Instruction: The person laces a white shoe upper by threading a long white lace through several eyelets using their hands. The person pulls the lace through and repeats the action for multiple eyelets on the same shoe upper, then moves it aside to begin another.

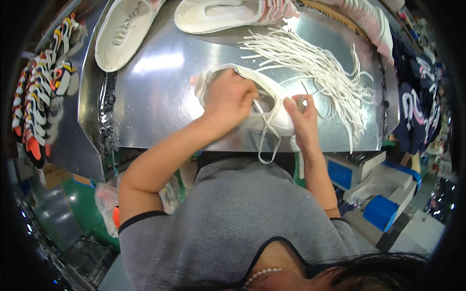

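Observation:
A white shoe upper (284,114) lies on the metal tabletop in front of me, its opening facing up. My left hand (229,97) is closed over the shoe's left part, its fingertips pinching a white shoelace (262,140). That lace crosses the opening and hangs in a loop past the table's near edge. At the shoe's right end is my right hand (305,114), its thumb and fingers pressed together around a small greyish thing that I cannot make out. The left fingers hide part of the shoe's lacing.
A pile of loose white laces (320,63) spreads across the right of the metal table (155,106). White shoes (124,36) and pink-and-white stacked uppers (276,12) lie along the far side. Colourful shoe parts (41,102) stand at left, dark ones (415,104) at right.

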Available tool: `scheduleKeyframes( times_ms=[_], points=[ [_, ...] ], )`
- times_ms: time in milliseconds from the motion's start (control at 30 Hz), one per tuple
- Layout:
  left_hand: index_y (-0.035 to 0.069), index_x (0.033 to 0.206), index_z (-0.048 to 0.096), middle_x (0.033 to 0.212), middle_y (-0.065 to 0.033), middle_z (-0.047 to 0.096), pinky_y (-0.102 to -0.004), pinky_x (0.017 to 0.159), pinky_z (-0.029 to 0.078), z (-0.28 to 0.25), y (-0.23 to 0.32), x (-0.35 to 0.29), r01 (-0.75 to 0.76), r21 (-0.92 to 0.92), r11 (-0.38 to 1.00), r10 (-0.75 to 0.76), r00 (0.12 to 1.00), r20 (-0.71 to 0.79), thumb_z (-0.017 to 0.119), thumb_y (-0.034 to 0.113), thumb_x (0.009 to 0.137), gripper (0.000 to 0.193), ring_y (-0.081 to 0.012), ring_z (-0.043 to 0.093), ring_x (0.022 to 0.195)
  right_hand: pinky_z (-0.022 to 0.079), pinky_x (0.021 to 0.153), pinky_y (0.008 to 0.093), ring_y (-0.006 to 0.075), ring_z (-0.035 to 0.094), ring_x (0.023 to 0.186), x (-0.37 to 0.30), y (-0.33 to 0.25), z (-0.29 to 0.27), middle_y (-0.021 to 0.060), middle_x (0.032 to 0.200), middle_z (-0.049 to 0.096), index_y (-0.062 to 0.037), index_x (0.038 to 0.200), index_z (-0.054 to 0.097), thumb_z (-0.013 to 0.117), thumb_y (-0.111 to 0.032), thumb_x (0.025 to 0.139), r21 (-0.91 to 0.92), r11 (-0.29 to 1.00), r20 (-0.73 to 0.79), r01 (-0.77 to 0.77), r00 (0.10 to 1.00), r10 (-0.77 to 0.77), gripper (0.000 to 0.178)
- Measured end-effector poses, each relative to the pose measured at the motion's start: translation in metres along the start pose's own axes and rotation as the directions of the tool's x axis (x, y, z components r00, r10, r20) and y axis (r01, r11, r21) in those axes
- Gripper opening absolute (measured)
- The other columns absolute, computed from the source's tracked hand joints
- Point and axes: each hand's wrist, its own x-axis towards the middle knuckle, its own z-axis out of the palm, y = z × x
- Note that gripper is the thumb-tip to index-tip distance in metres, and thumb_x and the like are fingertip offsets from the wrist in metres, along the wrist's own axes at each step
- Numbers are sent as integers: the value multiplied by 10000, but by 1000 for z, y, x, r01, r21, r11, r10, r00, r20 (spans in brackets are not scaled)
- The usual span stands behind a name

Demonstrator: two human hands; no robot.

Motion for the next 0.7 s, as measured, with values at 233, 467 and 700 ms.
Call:
scheduleKeyframes(
  times_ms=[233, 467, 700],
  points=[
    [43, 944, 724, 910, -87, 696, -378, 807, 474, -155, -39, -29, 293, 574, 764, -90, 931, -354, 703, 89, 867, 93, -260, 601, 892, 466, 703, 235, 86, 548, 819, 5, -7, -25, 30, 895, 587, -53, 1043, 544, 789, -160, 868, 130, 973, -44, 192, 981, -188, 320],
    [17, 981, 710, 891, -99, 668, -366, 802, 480, -239, -76, -82, 430, 625, 651, -66, 853, -518, 714, 213, 912, 208, -244, 602, 865, 466, 743, 284, 144, 568, 821, 16, 16, -60, 41, 870, 605, -68, 1043, 565, 764, -263, 886, -159, 945, 9, 286, 958, -288, 320],
    [81, 880, 719, 1370, -153, 591, -421, 979, 400, -37, 106, 30, -145, -92, 985, 158, 977, 143, 759, 51, 764, 126, -344, 480, 1233, 477, 763, 298, 202, 556, 866, 31, 11, -63, 49, 892, 556, -57, 1032, 588, 771, -274, 844, -681, 512, 127, 523, 773, -621, 340]
  ],
)
